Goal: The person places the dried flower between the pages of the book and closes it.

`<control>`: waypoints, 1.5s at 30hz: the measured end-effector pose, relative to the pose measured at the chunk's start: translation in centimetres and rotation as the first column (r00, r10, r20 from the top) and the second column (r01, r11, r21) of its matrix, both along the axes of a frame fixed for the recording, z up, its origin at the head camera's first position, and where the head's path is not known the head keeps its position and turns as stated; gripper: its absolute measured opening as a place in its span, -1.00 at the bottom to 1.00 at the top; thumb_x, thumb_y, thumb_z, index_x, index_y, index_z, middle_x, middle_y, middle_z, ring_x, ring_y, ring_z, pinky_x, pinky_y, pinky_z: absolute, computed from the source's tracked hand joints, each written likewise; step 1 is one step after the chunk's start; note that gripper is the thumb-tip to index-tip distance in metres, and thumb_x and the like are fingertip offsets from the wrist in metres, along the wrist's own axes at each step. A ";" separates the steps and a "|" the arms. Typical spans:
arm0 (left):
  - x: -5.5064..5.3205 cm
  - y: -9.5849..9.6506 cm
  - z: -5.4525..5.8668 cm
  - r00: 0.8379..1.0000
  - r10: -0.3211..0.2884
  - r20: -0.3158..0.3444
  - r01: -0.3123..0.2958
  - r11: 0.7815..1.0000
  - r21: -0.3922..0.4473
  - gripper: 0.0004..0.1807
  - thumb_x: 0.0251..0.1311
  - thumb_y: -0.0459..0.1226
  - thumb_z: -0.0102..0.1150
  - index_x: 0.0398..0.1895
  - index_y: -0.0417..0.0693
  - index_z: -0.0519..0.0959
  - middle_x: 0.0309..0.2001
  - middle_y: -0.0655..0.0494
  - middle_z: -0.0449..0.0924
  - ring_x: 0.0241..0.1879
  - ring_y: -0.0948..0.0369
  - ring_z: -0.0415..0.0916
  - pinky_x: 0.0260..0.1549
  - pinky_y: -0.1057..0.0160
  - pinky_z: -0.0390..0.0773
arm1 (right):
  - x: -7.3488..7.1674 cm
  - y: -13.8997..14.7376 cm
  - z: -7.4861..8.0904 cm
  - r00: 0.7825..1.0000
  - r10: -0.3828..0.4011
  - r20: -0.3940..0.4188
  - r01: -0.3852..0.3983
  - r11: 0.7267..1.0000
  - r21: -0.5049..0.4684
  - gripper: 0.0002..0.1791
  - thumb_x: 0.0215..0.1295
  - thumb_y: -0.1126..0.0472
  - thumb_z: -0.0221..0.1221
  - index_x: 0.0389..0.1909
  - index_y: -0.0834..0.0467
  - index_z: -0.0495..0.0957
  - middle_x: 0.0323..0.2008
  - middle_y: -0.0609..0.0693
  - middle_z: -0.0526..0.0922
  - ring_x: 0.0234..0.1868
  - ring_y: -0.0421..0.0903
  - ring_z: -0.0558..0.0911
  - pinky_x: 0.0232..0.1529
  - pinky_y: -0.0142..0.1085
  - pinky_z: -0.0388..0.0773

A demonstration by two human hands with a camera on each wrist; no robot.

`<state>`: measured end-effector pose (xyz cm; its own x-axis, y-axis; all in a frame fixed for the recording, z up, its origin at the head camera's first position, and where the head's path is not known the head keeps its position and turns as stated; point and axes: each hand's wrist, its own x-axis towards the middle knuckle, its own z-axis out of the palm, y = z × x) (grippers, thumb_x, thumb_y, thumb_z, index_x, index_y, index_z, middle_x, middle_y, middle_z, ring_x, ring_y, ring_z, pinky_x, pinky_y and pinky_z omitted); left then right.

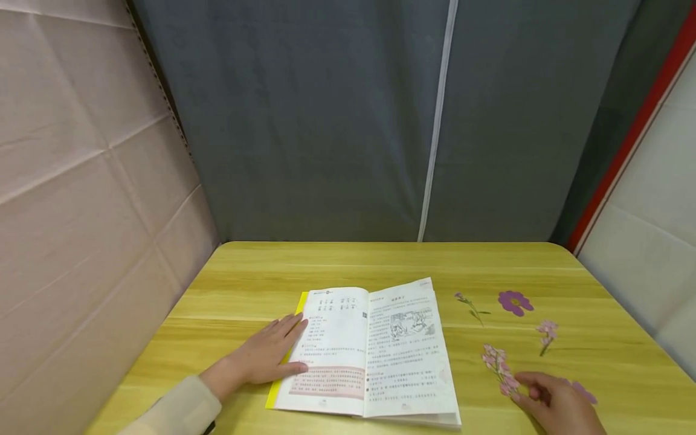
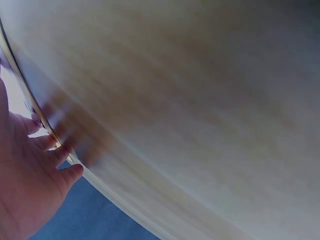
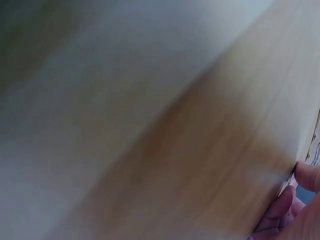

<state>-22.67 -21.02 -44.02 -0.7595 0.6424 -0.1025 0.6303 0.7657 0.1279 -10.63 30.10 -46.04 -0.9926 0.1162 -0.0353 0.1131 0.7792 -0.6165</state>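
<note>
1 book (image 1: 399,368), w/ 2 open pgs (image 1: 337,335) & 1 pic (image 1: 412,324) on its R side. 5 flowers, all R of the book: 3 w/ stems, i.e. 1 small purple sprig (image 1: 472,308), 1 small pink sprig (image 1: 547,336) & 1 long pink sprig (image 1: 497,365); + 2 purple blooms, 1 whole bloom (image 1: 515,303) & 1 pt. hidden bloom (image 1: 584,391). 2 hands: 1 left hand (image 1: 270,352) at the book's L edge, 1 right hand (image 1: 560,403) R of the book. 1 sleeve (image 1: 182,411), L of book. 1 table (image 1: 244,278) under book.
</note>
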 end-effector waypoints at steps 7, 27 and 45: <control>-0.1 -0.1 -0.2 1.000 -0.003 0.005 0.002 1.000 0.021 0.03 0.26 0.40 -0.30 0.53 -0.19 -0.01 0.52 -0.13 -0.09 0.47 -0.09 -0.12 0.34 -0.13 0.05 | 0.1 -0.3 0.0 0.999 -0.008 -0.036 0.008 1.000 0.025 -0.59 0.15 0.11 0.38 -0.06 0.28 0.68 -0.52 -0.10 0.44 -0.58 -0.26 0.32 -0.55 -0.39 0.31; -0.1 -0.1 -0.3 1.000 0.002 -0.007 -0.001 1.000 0.031 0.04 0.25 0.41 -0.30 0.53 -0.18 -0.01 0.52 -0.12 -0.09 0.47 -0.08 -0.12 0.34 -0.16 0.04 | -0.5 -0.2 0.1 0.990 -0.143 -0.002 0.142 0.984 -0.111 -0.70 0.09 0.05 0.42 -0.29 0.20 0.71 -0.36 -0.04 0.70 -0.42 -0.19 0.58 -0.44 -0.38 0.52; 0.0 -0.1 -0.2 1.000 0.004 0.009 -0.004 0.999 0.040 0.02 0.26 0.39 -0.28 0.54 -0.16 -0.01 0.52 -0.10 -0.10 0.47 -0.07 -0.12 0.33 -0.18 0.03 | -1.3 -1.3 2.5 0.972 -0.181 0.149 0.230 0.856 -0.463 -0.42 0.20 -0.06 0.33 0.03 0.34 0.56 -0.15 0.06 0.72 -0.19 -0.16 0.69 -0.25 -0.36 0.62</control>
<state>-22.68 -21.08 -44.20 -0.7611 0.6432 -0.0837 0.6260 0.7622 0.1645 -11.93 28.77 -43.59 -0.9367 0.2617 -0.2325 0.3163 0.3477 -0.8827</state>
